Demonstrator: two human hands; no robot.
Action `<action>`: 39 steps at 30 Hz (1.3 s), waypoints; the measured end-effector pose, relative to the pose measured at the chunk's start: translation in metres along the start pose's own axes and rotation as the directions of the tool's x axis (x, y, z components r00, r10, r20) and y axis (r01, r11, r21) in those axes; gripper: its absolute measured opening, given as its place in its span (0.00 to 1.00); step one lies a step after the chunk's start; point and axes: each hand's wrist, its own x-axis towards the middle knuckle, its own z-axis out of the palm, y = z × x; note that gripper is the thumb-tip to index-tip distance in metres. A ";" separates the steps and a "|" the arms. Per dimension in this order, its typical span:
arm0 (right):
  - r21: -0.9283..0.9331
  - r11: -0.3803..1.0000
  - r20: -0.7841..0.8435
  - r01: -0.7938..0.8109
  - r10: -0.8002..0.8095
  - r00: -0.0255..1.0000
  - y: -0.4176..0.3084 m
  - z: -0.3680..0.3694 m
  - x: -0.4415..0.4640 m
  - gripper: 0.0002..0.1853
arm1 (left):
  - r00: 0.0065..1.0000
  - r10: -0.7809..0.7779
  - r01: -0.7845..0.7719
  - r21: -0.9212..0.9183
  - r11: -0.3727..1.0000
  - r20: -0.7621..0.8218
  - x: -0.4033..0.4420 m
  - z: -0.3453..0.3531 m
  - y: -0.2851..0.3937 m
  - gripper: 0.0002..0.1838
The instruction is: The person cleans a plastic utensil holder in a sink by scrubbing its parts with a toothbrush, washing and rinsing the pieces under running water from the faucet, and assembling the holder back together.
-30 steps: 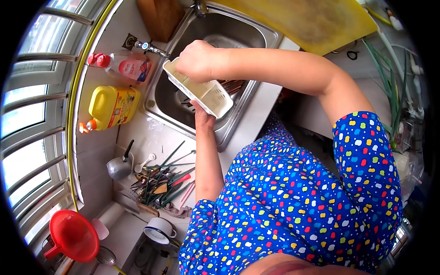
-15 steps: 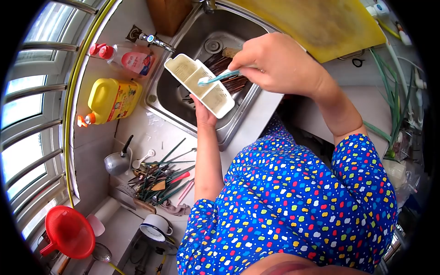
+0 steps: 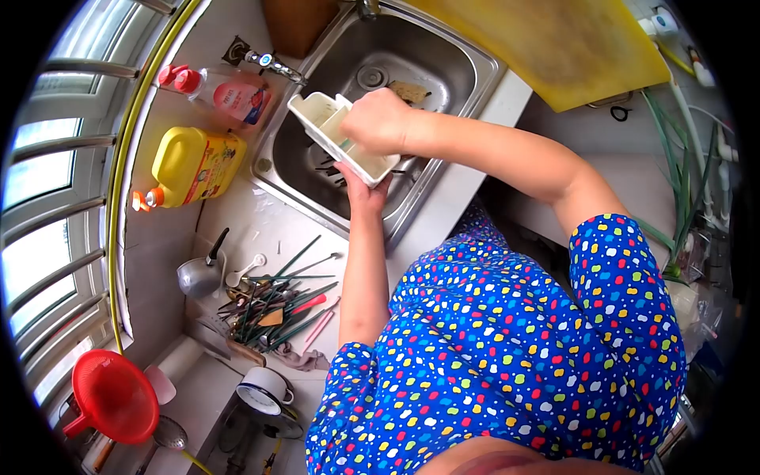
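Note:
A cream-white utensil caddy (image 3: 321, 111) with several compartments is held tilted over the steel sink (image 3: 455, 75). My left hand (image 3: 366, 186) grips it from below at the near end. My right hand (image 3: 378, 120) is closed around a light-blue toothbrush (image 3: 346, 145) and reaches into the caddy's opening. Only a short bit of the brush shows; its bristles are hidden by my hand and the caddy. Dark chopsticks (image 3: 326, 169) lie in the sink under the caddy, mostly covered. A tan sponge-like piece (image 3: 412, 92) rests near the drain.
A pink-labelled soap bottle (image 3: 240, 101) and a yellow jug (image 3: 198, 168) stand left of the sink. Chopsticks and utensils (image 3: 277, 313) are heaped on the counter beside a small pot (image 3: 199, 275). A yellow cutting board (image 3: 554, 47) is at the upper right.
My right hand has moved left and down, taking the toothbrush deeper into the caddy. The caddy is tipped more on its side, and my left hand has shifted slightly right along it.

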 end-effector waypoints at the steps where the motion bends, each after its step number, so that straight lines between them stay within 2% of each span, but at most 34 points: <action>1: -0.007 1.000 -0.035 -0.005 0.004 0.999 0.012 0.013 0.008 0.08 | 0.995 -0.017 0.024 0.074 0.997 -0.095 0.003 -0.002 0.000 0.36; 2: 0.096 0.995 -0.034 -0.036 0.039 0.999 0.021 0.025 0.017 0.12 | 0.994 -0.046 0.051 0.045 0.998 -0.102 0.011 -0.007 -0.001 0.37; 3: 0.085 0.996 -0.036 -0.023 0.026 0.999 0.023 0.018 0.021 0.12 | 0.991 -0.079 0.081 0.012 0.997 -0.108 0.017 -0.010 -0.001 0.37; 5: 0.155 0.983 -0.283 -0.102 0.144 0.948 0.026 0.006 0.030 0.16 | 0.989 -0.115 0.112 -0.044 0.993 -0.094 0.030 -0.019 -0.001 0.39; 7: 0.378 0.923 -0.453 -0.074 0.255 0.855 0.028 -0.016 0.047 0.21 | 0.970 -0.239 0.243 -0.089 0.966 0.054 0.039 -0.023 0.005 0.40; 9: 0.402 0.911 -0.580 -0.095 0.334 0.743 0.032 -0.023 0.076 0.26 | 0.965 -0.250 0.257 -0.095 0.962 0.081 0.047 -0.022 0.006 0.41; 11: 0.414 0.893 -0.349 -0.175 0.334 0.876 0.029 -0.037 0.101 0.22 | 0.960 -0.274 0.277 -0.046 0.960 0.058 0.056 -0.022 0.011 0.41; 12: 0.408 0.896 -0.352 -0.177 0.333 0.875 0.033 -0.039 0.114 0.22 | 0.962 -0.274 0.274 -0.017 0.962 -0.003 0.059 -0.022 0.012 0.41; 14: 0.244 0.966 -0.296 -0.087 0.159 0.942 0.040 -0.035 0.145 0.19 | 0.951 -0.307 0.307 0.007 0.952 0.031 0.073 -0.040 0.019 0.39; 15: 0.163 0.980 -0.258 -0.117 0.157 0.953 0.029 -0.053 0.134 0.15 | 0.937 -0.344 0.341 0.043 0.939 0.061 0.077 -0.047 0.021 0.38; 17: -0.039 0.999 -0.322 -0.032 0.018 0.947 0.033 -0.065 0.116 0.22 | 0.948 -0.316 0.314 0.048 0.948 0.032 0.071 -0.033 0.010 0.38; 18: -0.046 0.998 -0.318 -0.032 0.016 0.948 0.037 -0.063 0.112 0.22 | 0.958 -0.288 0.288 0.049 0.956 -0.006 0.071 -0.030 0.007 0.38; 20: 0.232 0.967 -0.424 0.104 0.004 0.906 0.055 -0.059 0.096 0.24 | 0.952 -0.304 0.301 0.080 0.950 0.034 0.073 -0.029 0.004 0.38; 21: 0.486 0.844 -0.471 0.228 0.033 0.882 0.074 -0.045 0.094 0.26 | 0.946 -0.318 0.311 0.109 0.944 0.059 0.073 -0.029 0.004 0.38; 22: 0.685 0.700 -0.441 0.200 0.181 0.879 0.082 -0.042 0.081 0.25 | 0.948 -0.316 0.311 0.133 0.941 0.019 0.072 -0.026 0.003 0.38; 23: 0.604 0.778 -0.551 0.169 0.255 0.795 0.102 -0.018 0.076 0.28 | 0.951 -0.308 0.303 0.121 0.945 0.026 0.070 -0.023 0.002 0.38; 24: 0.523 0.850 -0.570 0.061 0.295 0.767 0.113 0.002 0.067 0.26 | 0.955 -0.296 0.296 0.151 0.943 -0.023 0.069 -0.020 -0.001 0.38; 26: 0.666 0.746 -0.382 -0.024 0.368 0.848 0.111 0.034 0.059 0.23 | 0.949 -0.303 0.313 0.191 0.930 -0.084 0.067 -0.016 -0.005 0.38; 29: 0.430 0.876 -0.187 -0.219 0.323 0.928 0.100 0.038 0.055 0.21 | 0.941 -0.326 0.338 0.188 0.922 -0.093 0.065 -0.013 -0.007 0.38; 30: 0.397 0.875 -0.084 -0.278 0.337 0.938 0.097 0.036 0.056 0.16 | 0.938 -0.332 0.346 0.178 0.921 -0.100 0.066 -0.016 -0.007 0.38; 33: 0.298 0.904 -0.012 -0.306 0.325 0.946 0.095 0.049 0.048 0.13 | 0.938 -0.322 0.336 0.102 0.936 -0.130 0.071 -0.019 -0.009 0.35; 36: 0.221 0.926 -0.021 -0.306 0.319 0.948 0.096 0.063 0.030 0.11 | 0.956 -0.100 0.051 -0.181 0.982 -0.276 0.062 -0.003 -0.002 0.30; 37: 0.177 0.933 -0.002 -0.313 0.318 0.948 0.095 0.065 0.024 0.11 | 0.956 -0.100 0.048 -0.188 0.981 -0.277 0.063 -0.003 -0.004 0.30; 39: 0.166 0.936 -0.004 -0.312 0.317 0.949 0.095 0.071 0.014 0.12 | 0.961 0.160 -0.228 -0.318 0.920 -0.227 0.067 -0.003 -0.005 0.30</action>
